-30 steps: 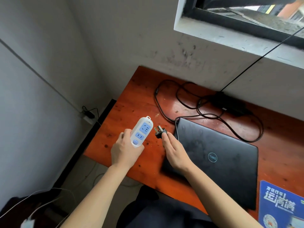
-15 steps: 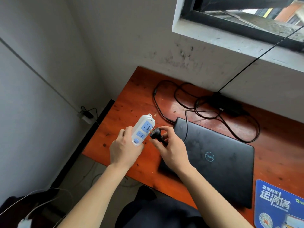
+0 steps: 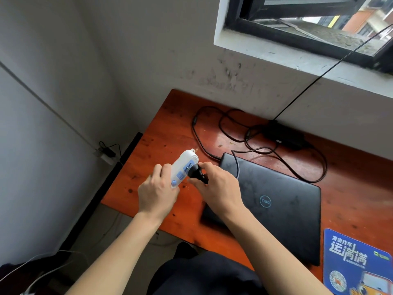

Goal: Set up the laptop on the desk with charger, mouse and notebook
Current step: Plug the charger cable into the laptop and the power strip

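Note:
My left hand (image 3: 156, 193) grips a white and blue power strip (image 3: 183, 168) above the desk's left part. My right hand (image 3: 217, 187) pinches the charger's black plug (image 3: 196, 171), its prongs touching the strip's upper socket. The plug's cable (image 3: 236, 167) runs over the closed black laptop (image 3: 276, 203) to the black charger brick (image 3: 284, 135) near the wall. The laptop lies shut on the red-brown wooden desk (image 3: 170, 128).
A blue mouse pad (image 3: 357, 262) lies at the desk's right front corner. A thin black wire (image 3: 331, 62) climbs from the brick to the window. A wall outlet with a plug (image 3: 106, 154) sits low on the left wall. White cables (image 3: 42, 267) lie on the floor.
My right hand brought the plug leftward from a short gap to the strip's socket; the prongs now meet the socket. The left hand kept holding the strip, tilting it slightly.

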Motion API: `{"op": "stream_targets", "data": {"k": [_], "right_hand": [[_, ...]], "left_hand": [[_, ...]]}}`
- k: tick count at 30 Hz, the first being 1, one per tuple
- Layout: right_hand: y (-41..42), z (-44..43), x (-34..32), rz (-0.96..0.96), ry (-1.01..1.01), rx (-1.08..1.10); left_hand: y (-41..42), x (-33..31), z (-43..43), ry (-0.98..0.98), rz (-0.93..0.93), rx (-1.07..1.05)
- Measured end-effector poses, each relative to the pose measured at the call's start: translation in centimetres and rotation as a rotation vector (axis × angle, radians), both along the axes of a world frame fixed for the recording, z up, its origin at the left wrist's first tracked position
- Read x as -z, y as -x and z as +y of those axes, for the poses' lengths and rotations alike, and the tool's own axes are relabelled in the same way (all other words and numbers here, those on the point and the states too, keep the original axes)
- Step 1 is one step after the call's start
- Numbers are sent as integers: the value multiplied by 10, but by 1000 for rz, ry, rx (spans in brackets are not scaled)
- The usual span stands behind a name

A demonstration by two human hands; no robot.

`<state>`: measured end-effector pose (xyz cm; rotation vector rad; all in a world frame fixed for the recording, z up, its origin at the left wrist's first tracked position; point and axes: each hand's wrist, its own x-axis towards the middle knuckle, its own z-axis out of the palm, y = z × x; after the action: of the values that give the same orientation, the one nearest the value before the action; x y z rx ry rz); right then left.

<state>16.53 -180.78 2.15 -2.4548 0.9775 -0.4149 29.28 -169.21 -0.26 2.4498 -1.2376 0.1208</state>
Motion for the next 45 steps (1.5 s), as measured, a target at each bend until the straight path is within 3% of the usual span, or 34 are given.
{"op": "stream_targets", "data": {"k": [8,11,15,18,21,25,28,36,45], "right_hand": [[-4,-8,-6,131,-17,-47],[-1,-9,-8,147,-56,-65],[8,-18,-11,138,-138,-182],[9,-25,-10,365,-11,-254],[7,-31,-7,535,32,-288],[11,-37,1,417,5,-407],[11,-34,4,247,66,-473],[12,-35,-9,157,66,-543],[0,-22,-13,-60,-59,-625]], "left_hand": [[7,-6,-2,53,-56,95],[7,0,2,46,25,129],[6,4,8,2,302,92],[-3,9,11,7,621,25],[-8,11,11,50,1068,-6],[-15,-1,5,88,1506,-16],[-24,-6,-1,129,1527,-11],[-27,-18,-18,280,1550,38],[-48,-31,-27,285,1910,-6]]}}
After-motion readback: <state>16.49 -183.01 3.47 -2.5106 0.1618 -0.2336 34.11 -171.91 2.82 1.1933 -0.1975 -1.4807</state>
